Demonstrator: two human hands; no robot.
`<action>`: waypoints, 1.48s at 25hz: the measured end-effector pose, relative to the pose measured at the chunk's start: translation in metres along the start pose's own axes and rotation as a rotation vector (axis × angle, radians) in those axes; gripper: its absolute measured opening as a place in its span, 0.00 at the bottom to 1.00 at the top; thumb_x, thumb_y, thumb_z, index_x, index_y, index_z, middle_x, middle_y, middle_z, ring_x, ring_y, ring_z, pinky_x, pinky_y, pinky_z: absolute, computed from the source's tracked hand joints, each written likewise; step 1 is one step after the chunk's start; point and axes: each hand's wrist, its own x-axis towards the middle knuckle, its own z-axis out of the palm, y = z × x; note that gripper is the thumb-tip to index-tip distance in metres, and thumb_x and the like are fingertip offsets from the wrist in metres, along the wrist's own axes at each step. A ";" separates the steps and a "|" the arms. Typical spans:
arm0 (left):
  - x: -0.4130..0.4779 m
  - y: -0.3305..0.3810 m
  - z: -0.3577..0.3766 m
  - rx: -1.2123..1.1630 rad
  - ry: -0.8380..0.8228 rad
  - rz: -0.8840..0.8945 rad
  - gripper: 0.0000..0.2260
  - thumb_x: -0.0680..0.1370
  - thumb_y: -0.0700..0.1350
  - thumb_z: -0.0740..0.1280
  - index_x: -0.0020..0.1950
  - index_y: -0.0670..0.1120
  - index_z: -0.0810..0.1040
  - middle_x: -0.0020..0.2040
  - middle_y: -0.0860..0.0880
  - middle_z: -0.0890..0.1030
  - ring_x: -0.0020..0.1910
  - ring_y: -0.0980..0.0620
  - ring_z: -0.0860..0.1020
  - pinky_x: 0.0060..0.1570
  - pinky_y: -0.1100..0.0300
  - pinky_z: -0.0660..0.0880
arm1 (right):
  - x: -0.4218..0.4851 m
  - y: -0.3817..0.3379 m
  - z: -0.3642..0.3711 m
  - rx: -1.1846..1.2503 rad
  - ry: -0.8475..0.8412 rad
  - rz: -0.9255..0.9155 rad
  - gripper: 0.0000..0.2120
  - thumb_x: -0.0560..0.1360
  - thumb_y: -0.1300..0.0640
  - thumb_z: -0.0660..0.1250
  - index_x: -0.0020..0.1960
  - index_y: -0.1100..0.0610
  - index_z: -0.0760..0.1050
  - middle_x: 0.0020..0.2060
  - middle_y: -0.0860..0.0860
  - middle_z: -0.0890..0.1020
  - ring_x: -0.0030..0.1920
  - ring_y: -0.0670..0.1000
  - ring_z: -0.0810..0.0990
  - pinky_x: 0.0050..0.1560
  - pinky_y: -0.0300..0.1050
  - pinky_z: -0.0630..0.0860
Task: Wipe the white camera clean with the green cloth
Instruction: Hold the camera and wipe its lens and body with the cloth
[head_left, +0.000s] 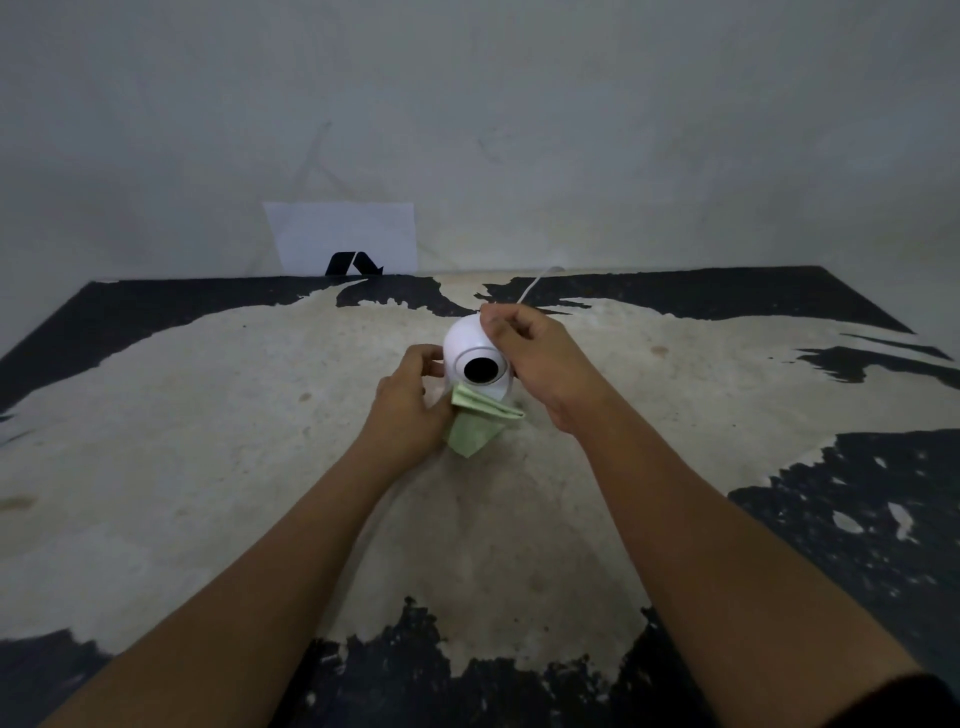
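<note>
A worn surface (208, 415) fills the view, its black coating flaked away to a pale, rough underlayer, and it is backed by a plain grey wall (519, 104). A white sheet of paper (343, 234) with a black mark is propped against that wall.

Near the middle of the surface the white camera (470, 353) is found, a smooth, glossy, rounded shell with a round black lens facing the wearer. A thin white cable (535, 283) is seen leading from behind it toward the wall.

The camera is steadied from the right by the right hand (540, 364), whose grip is curled over the top and side of the shell, probably so that it is not pushed about under wiping pressure. The green cloth (475, 423), soft and folded into a flat wedge, is pinched in the grip of the left hand (410, 410) and is pressed against the lower front of the camera, just under the lens; its loose corner hangs toward the surface. The fold likely gives a firmer edge for wiping.
</note>
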 end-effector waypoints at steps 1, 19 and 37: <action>0.000 0.000 -0.004 0.013 -0.012 0.025 0.19 0.74 0.51 0.66 0.62 0.52 0.67 0.55 0.53 0.75 0.57 0.46 0.73 0.56 0.47 0.73 | 0.000 0.000 0.000 -0.001 0.000 -0.003 0.10 0.77 0.49 0.65 0.55 0.49 0.79 0.53 0.46 0.81 0.53 0.47 0.78 0.57 0.46 0.76; 0.004 0.012 -0.018 0.195 -0.055 0.086 0.19 0.73 0.52 0.68 0.61 0.48 0.70 0.51 0.53 0.75 0.49 0.52 0.74 0.46 0.58 0.69 | -0.001 0.001 -0.001 -0.031 -0.005 -0.010 0.10 0.77 0.47 0.65 0.56 0.46 0.79 0.56 0.47 0.80 0.56 0.48 0.78 0.58 0.47 0.76; 0.004 0.014 0.023 -0.006 0.093 -0.027 0.35 0.63 0.56 0.75 0.62 0.47 0.62 0.57 0.44 0.72 0.53 0.45 0.75 0.46 0.54 0.75 | -0.001 -0.002 -0.003 -0.068 -0.016 0.000 0.12 0.77 0.47 0.64 0.58 0.48 0.78 0.56 0.49 0.81 0.55 0.48 0.79 0.56 0.46 0.77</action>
